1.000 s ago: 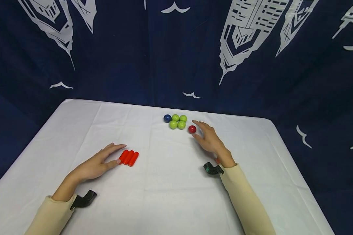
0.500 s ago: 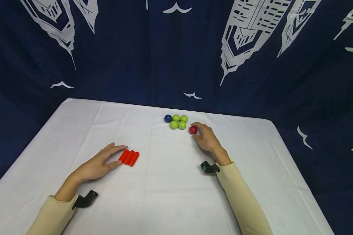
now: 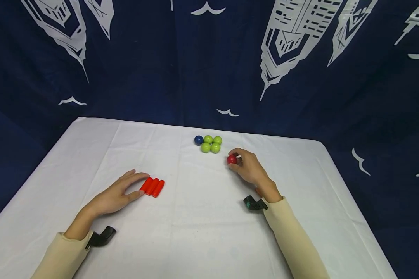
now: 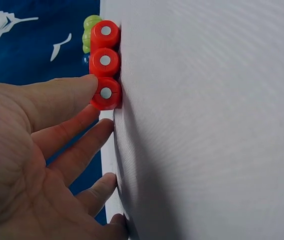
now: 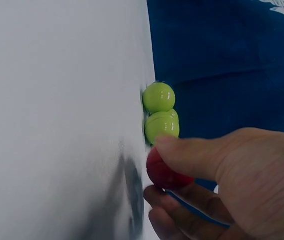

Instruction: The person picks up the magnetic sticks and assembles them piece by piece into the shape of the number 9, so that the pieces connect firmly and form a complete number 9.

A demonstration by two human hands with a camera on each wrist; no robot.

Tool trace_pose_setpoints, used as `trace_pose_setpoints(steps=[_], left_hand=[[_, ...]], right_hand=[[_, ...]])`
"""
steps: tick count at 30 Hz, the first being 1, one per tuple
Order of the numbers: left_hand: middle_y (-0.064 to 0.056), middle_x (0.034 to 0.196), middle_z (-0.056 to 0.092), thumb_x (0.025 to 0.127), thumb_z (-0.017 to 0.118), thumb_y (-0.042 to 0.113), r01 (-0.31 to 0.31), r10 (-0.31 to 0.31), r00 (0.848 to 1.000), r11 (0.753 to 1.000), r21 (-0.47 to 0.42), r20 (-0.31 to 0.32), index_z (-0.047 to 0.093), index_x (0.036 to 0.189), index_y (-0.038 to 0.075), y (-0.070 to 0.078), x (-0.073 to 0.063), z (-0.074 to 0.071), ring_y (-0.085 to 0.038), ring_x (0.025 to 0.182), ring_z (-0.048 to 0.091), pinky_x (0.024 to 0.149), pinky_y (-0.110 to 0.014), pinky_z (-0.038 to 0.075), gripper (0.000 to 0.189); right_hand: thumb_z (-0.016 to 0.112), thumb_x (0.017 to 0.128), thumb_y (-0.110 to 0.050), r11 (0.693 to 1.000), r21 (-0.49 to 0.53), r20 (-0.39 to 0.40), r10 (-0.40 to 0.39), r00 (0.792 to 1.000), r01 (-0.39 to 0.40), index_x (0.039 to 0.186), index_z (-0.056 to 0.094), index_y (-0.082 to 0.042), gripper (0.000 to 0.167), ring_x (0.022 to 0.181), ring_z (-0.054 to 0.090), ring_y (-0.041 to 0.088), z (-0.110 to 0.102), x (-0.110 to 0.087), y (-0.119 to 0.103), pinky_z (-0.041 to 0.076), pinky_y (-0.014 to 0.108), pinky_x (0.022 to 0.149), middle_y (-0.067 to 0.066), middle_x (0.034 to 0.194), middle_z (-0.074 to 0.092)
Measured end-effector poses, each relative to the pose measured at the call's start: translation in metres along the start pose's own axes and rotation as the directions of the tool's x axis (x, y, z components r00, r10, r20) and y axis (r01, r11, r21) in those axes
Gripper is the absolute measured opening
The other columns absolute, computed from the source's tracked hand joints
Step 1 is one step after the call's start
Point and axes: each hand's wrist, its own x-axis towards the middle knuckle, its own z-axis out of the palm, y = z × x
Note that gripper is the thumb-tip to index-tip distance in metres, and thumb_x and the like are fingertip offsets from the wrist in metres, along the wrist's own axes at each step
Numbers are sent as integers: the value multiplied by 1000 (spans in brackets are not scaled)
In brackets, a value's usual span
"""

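Observation:
My right hand (image 3: 249, 167) pinches a glossy red ball (image 3: 232, 159) between thumb and fingers; in the right wrist view the thumb lies over the red ball (image 5: 163, 169), and it shows just off the cloth. Over on the left, three red cylinders (image 3: 153, 187) lie side by side, each with a pale dot on its end in the left wrist view. My left hand (image 3: 115, 195) rests beside them with fingers loosely spread. Its thumb tip touches the nearest red cylinder (image 4: 106, 94), and its index fingertip is at that cylinder's far end.
Near the table's back edge sit several lime-green balls (image 3: 215, 148) in a cluster, with a dark blue ball (image 3: 198, 140) at their left. A white cloth (image 3: 202, 232) covers the table. Behind hangs a navy curtain (image 3: 143, 77) with white print.
My right hand's fingers have closed around the red ball and drawn it slightly right and toward me, away from the green balls. My left index finger has bent a little toward the cylinders.

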Motion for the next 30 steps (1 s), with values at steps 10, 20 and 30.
trace_pose_setpoints(steps=[10, 20, 30], left_hand=[[-23, 149, 45, 96, 65, 15, -16, 18, 999, 999, 45, -42, 54, 142, 7, 1, 1, 2, -49, 146, 22, 112, -71, 21, 48], [-23, 139, 56, 93, 67, 7, -43, 50, 989, 998, 55, -138, 61, 132, -1, 1, 1, 1, -48, 139, 38, 112, -65, 29, 40], [-22, 129, 63, 89, 73, 9, -18, 30, 975, 998, 54, -221, 68, 120, -3, 1, 5, 4, -45, 132, 49, 109, -61, 35, 33]], right_hand=[[81, 85, -16, 999, -17, 80, -40, 996, 42, 113, 66, -12, 33, 96, 64, 23, -11, -31, -1, 53, 41, 89, 6, 108, 68], [81, 84, -14, 997, 8, 111, -78, 991, 78, 112, 65, -12, 32, 96, 64, 19, -4, -42, -3, 53, 39, 89, 3, 107, 68], [82, 85, -16, 993, -49, 116, -99, 988, 105, 114, 65, -9, 35, 94, 62, 19, -1, -42, -2, 52, 38, 86, 4, 106, 68]])
